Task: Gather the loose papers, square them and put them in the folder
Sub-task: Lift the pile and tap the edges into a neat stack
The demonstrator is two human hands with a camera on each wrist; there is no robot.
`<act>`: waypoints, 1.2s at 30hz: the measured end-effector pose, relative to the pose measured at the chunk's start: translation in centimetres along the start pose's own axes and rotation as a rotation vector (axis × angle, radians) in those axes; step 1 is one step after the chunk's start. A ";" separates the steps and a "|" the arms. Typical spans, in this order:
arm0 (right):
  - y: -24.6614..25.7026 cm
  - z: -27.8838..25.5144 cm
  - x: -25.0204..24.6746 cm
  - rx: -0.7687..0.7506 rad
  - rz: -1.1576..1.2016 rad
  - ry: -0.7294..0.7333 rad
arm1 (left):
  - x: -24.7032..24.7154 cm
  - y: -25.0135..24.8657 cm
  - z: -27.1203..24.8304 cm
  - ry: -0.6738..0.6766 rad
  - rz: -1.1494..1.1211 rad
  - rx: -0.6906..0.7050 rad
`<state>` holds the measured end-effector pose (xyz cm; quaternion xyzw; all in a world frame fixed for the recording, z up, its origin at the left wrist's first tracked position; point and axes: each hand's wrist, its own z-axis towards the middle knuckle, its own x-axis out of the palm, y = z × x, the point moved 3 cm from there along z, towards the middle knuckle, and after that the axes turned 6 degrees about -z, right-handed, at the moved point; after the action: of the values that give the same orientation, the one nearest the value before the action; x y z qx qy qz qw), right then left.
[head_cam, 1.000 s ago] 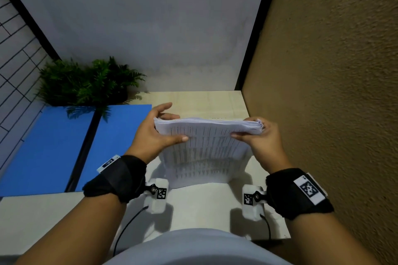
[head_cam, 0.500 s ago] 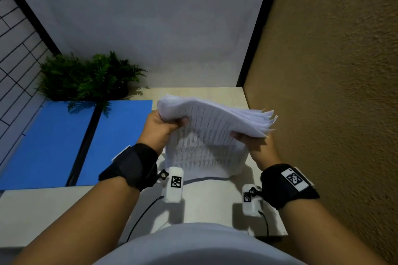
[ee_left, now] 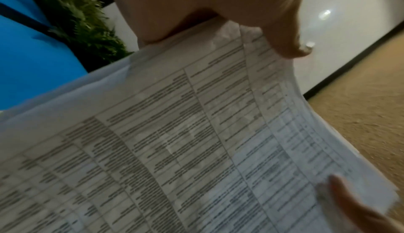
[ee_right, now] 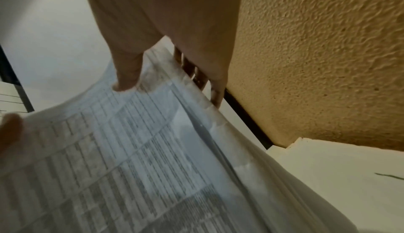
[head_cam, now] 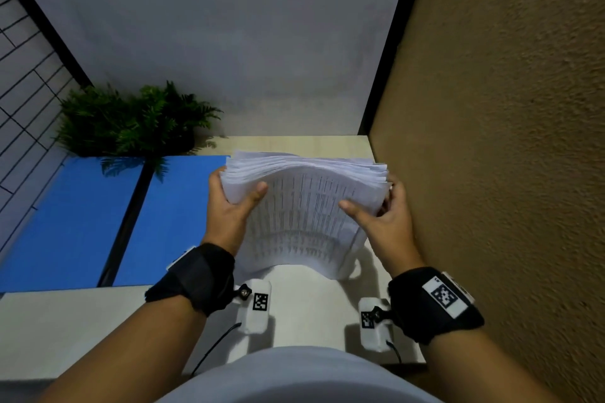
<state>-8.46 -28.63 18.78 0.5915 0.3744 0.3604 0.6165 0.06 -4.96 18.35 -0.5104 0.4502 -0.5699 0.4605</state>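
Layout: paper stack held on edge over bench, between both hands.

Stack of papers (head_cam: 304,206) stands on its lower edge on the bench (head_cam: 311,311), upper edge tilted away from the person. Left hand (head_cam: 230,209) at stack's upper left corner, right hand (head_cam: 383,216) at upper right corner, thumbs on the near face. Open folder (head_cam: 78,222) lies flat to the left of the stack. Potted fern (head_cam: 131,121) behind the folder, at the back wall. Side wall (head_cam: 507,157) just beside the right hand.
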 end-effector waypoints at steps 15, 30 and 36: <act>3.2 -1.8 2.2 -0.433 -0.402 -0.225 | 1.4 -4.7 -0.7 -0.201 0.076 0.246; 3.1 -1.6 2.7 -0.363 -0.297 -0.268 | 0.0 -3.1 -0.5 -0.138 0.027 0.032; 2.7 -1.5 2.4 -0.293 -0.421 -0.178 | -0.7 -1.1 -0.6 0.122 -0.018 -0.001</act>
<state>-8.68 -25.74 21.35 0.4344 0.3771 0.2212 0.7875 -0.57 -4.02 19.28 -0.4789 0.4730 -0.6039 0.4268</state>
